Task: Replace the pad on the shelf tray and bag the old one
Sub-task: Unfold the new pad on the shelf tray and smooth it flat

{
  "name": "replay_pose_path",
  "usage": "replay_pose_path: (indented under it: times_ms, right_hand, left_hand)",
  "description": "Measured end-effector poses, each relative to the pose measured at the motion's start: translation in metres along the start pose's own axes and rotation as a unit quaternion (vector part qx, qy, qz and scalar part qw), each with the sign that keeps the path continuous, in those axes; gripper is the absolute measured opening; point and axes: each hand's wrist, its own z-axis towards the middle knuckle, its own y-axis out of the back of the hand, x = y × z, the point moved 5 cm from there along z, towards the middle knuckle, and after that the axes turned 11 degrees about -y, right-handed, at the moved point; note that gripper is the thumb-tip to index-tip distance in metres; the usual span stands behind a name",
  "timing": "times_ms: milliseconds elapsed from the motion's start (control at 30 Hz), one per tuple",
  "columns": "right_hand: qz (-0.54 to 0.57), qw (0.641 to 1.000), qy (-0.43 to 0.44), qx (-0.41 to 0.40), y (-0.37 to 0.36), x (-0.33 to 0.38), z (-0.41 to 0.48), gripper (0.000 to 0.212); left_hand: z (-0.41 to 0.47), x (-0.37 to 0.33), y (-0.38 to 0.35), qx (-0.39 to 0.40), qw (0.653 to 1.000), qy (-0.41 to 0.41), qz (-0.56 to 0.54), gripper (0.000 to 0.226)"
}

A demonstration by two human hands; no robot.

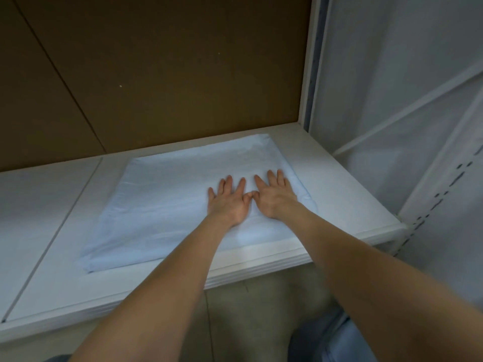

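Observation:
A pale blue pad [167, 205] lies flat on the white shelf tray [337, 194], its far edge near the brown back panel. My left hand [228, 199] rests palm down on the pad's right half with fingers straight and spread. Beside it, my right hand [274, 195] also lies flat on the pad, fingers straight, close to the pad's right edge. The two thumbs touch between the hands. Neither hand holds anything. No bag or second pad is in sight.
A brown back panel [156, 74] closes the shelf behind. A white upright post [311, 74] stands at the right rear corner, and a slotted white rail [439, 194] runs down at the right. A seam [52, 231] splits the shelf on the left. Grey floor [261, 309] lies below.

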Motion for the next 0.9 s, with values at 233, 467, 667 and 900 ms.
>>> replay_pose_path:
  times_ms: [233, 467, 667, 900]
  right_hand:
    - [-0.005, 1.0, 0.001, 0.009, -0.009, -0.001, -0.002, 0.057]
    - [-0.006, 1.0, -0.019, 0.005, -0.002, 0.001, -0.006, 0.057]
    - [0.016, 0.999, 0.019, -0.036, 0.004, 0.05, -0.024, 0.063]
    - [0.02, 0.995, 0.094, -0.023, -0.007, 0.132, -0.042, 0.065]
  left_hand:
    - [-0.003, 0.0, -0.005, 0.014, 1.0, 0.004, 0.017, 0.056]
    - [-0.009, 0.007, 0.001, 0.02, 0.999, -0.027, -0.02, 0.057]
    - [-0.038, 0.057, 0.013, -0.012, 0.998, 0.048, -0.029, 0.059]
    - [-0.076, 0.125, 0.025, -0.015, 0.996, 0.086, -0.005, 0.059]
